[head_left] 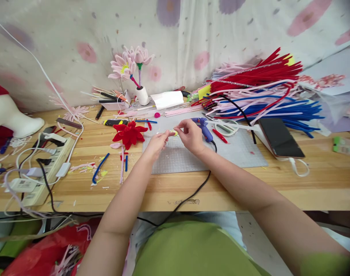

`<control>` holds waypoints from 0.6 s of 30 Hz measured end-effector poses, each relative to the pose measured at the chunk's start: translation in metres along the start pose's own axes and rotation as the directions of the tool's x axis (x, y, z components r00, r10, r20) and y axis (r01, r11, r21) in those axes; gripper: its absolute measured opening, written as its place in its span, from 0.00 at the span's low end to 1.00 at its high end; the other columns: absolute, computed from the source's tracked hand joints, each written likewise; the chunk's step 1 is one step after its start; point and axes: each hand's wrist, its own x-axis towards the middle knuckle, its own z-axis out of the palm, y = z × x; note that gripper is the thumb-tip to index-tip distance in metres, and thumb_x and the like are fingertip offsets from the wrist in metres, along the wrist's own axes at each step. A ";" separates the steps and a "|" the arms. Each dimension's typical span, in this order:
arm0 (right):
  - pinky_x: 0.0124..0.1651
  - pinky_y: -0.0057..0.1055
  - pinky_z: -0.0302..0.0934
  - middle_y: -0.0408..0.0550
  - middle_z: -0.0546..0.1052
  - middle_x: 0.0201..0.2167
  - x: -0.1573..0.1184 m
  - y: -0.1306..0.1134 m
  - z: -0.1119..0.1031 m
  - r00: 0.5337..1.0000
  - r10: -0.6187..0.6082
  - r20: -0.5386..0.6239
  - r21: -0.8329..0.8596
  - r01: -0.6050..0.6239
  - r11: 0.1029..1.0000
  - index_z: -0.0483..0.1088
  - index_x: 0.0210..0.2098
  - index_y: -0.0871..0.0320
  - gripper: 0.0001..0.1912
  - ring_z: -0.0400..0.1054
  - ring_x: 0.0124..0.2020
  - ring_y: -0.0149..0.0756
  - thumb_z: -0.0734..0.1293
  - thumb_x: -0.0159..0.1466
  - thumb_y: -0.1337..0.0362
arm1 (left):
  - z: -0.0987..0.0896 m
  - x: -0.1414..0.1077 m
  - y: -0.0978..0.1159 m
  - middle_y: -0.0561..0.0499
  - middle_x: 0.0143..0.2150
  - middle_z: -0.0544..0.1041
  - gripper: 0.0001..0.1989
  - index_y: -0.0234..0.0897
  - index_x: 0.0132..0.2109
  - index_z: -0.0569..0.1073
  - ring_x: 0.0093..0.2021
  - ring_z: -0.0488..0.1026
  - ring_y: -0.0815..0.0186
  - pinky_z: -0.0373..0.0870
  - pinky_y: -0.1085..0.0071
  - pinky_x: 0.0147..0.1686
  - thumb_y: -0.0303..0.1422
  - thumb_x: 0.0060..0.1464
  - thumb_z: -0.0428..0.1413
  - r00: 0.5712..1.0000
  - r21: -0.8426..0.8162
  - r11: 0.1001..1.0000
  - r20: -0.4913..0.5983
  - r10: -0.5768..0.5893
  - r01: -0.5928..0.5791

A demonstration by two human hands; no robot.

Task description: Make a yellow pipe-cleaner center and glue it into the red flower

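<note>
Over the grey cutting mat [169,163], both my hands meet around a small yellow piece [175,133], perhaps a bit of pipe cleaner; it is too small to make out fully. My left hand [160,142] has its fingers together at the left of it. My right hand [189,134] pinches with thumb and forefinger at its right side. Just behind my right hand lies a purple hot glue gun [205,130]. A red fuzzy flower [130,135] rests left of my left hand, beside short blue and pink pipe cleaner pieces.
Bundles of red, white and blue pipe cleaners [267,103] fill the back right. A phone [281,137] lies right of the mat. At left stands a power strip [50,172] with tangled cables. Pink flowers stand in a white vase [142,96]. The glue gun's black cord [189,197] crosses the table's front edge.
</note>
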 end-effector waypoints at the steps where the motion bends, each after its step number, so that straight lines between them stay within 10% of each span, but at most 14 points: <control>1: 0.32 0.29 0.55 0.45 0.71 0.27 -0.002 -0.001 -0.001 0.995 -0.096 0.042 -0.059 0.098 0.993 0.64 0.31 0.57 0.05 0.62 0.27 0.31 0.62 0.61 0.62 | 0.003 -0.001 0.000 0.56 0.21 0.60 0.13 0.32 0.27 0.72 0.18 0.53 0.79 0.48 0.79 0.18 0.40 0.49 0.56 0.995 -0.079 0.994 0.075 -0.063 0.069; 8: 0.33 0.29 0.55 0.46 0.75 0.28 -0.016 0.005 -0.001 0.837 -0.478 0.267 -0.189 0.532 0.826 0.68 0.31 0.57 0.11 0.63 0.29 0.31 0.56 0.65 0.68 | -0.001 0.005 -0.002 0.59 0.19 0.57 0.15 0.33 0.25 0.65 0.15 0.49 0.82 0.41 0.83 0.13 0.36 0.39 0.63 0.934 -0.257 0.917 0.270 -0.235 0.305; 18: 0.33 0.29 0.56 0.46 0.77 0.33 -0.021 0.008 -0.006 0.785 -0.498 0.369 -0.104 0.567 0.817 0.69 0.31 0.57 0.11 0.65 0.32 0.32 0.56 0.65 0.68 | 0.004 0.010 -0.008 0.60 0.16 0.56 0.11 0.31 0.23 0.67 0.15 0.47 0.82 0.38 0.82 0.14 0.30 0.38 0.62 0.952 -0.222 0.937 0.204 -0.228 0.271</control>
